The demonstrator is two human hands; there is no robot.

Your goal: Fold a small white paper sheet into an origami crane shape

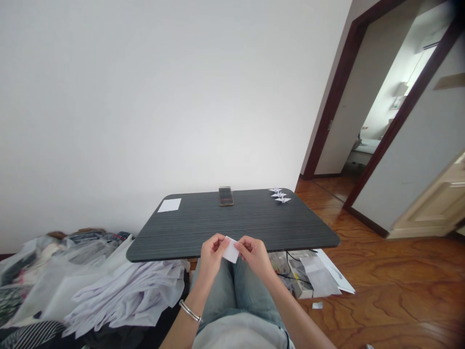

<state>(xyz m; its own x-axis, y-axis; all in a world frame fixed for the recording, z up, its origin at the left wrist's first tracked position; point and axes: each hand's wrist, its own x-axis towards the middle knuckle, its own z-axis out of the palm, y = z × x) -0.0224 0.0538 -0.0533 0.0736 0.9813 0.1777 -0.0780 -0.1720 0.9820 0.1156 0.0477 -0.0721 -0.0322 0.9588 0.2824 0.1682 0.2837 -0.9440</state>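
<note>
Between my two hands is a small white piece of paper (230, 251), held at the near edge of the dark table (203, 223). My left hand (212, 252) pinches its left corner with thumb and fingers. On the other side, my right hand (255, 253) grips the right corner in the same way. The paper looks like a small folded square, tilted toward me; its finer creases are too small to make out. A bracelet circles my left wrist.
White paper sheets (169, 205) lie at the table's far left. A phone on a stand (225, 196) is at the back middle. Several folded paper cranes (279, 195) stand far right. Clothes and white cloth (127, 293) are heaped left; a box with cables (302, 286) sits under the table.
</note>
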